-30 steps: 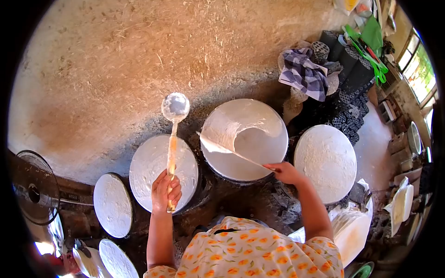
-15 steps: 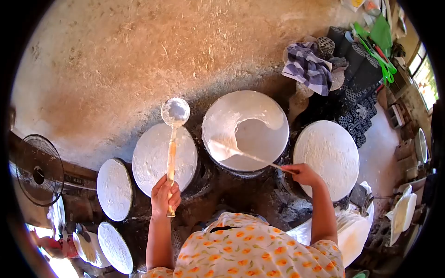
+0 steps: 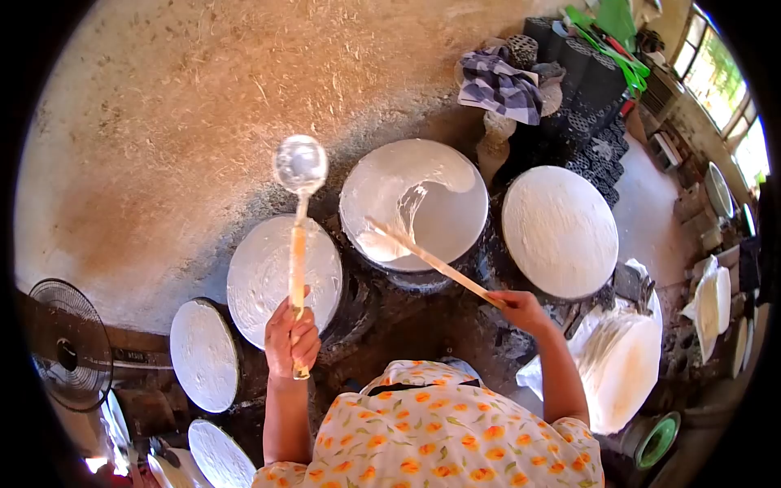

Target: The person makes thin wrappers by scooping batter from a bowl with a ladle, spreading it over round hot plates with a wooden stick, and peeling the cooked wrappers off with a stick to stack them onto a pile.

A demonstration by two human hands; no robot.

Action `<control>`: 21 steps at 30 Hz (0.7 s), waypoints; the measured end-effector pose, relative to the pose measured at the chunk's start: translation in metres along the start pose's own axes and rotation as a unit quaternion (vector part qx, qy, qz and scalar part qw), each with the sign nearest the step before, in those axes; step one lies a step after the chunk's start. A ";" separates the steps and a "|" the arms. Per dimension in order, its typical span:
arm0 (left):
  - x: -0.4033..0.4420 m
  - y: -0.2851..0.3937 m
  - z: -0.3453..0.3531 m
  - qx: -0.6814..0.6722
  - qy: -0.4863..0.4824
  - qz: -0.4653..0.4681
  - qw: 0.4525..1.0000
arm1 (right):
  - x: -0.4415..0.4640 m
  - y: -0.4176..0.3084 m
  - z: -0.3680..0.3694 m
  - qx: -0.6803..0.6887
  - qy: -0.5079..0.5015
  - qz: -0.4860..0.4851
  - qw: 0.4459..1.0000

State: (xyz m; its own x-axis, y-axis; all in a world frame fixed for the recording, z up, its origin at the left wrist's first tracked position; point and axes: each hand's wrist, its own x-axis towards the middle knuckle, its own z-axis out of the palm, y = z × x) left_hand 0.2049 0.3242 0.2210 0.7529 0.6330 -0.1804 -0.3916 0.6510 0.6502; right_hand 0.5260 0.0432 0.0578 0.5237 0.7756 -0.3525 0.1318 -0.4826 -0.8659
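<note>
My left hand (image 3: pixel 293 337) is wrapped round the handle of a ladle (image 3: pixel 301 163), held upright with its round metal bowl up. That bowl is coated with something white and shiny. A thin wooden stick (image 3: pixel 439 264) is gripped in my right hand (image 3: pixel 523 312), slanting up and left over the middle round pan (image 3: pixel 460 215). White batter (image 3: pixel 431 163) covers a crescent round the top and left of this pan, with a ragged, stringy inner edge; the lower right surface is bare. Whether the stick's tip touches the batter, I cannot tell.
White-coated round pans stand on both sides: one at right (image 3: pixel 561 232), one at left (image 3: pixel 285 272), others farther left. Perforated coal briquettes (image 3: pixel 594 163) and a checked cloth (image 3: pixel 500 88) are at upper right. A fan (image 3: pixel 69 346) stands at left, a white stack (image 3: pixel 618 366) at lower right.
The view has shifted and turned slightly. The stick now shows its length more clearly over the pan, and the batter's inner edge has become stringy. Both hands keep their holds.
</note>
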 end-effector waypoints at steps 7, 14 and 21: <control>-0.006 0.028 -0.036 -0.199 -0.085 -0.120 0.969 | -0.008 -0.064 0.144 -0.314 0.152 -0.083 0.934; -0.036 0.057 -0.064 0.061 -0.002 -0.005 0.998 | -0.066 -0.049 0.138 -0.436 0.168 0.100 0.878; -0.035 0.034 -0.074 0.109 0.025 -0.040 0.993 | -0.028 -0.087 0.210 -0.402 0.102 0.025 0.910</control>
State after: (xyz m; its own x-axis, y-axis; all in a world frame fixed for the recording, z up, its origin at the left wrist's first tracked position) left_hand 0.1264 0.3552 0.1948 0.7484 0.6055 -0.2707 -0.2035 0.5981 0.7752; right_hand 0.3236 0.1491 0.0688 0.6802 0.6928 -0.2395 0.6337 -0.7200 -0.2829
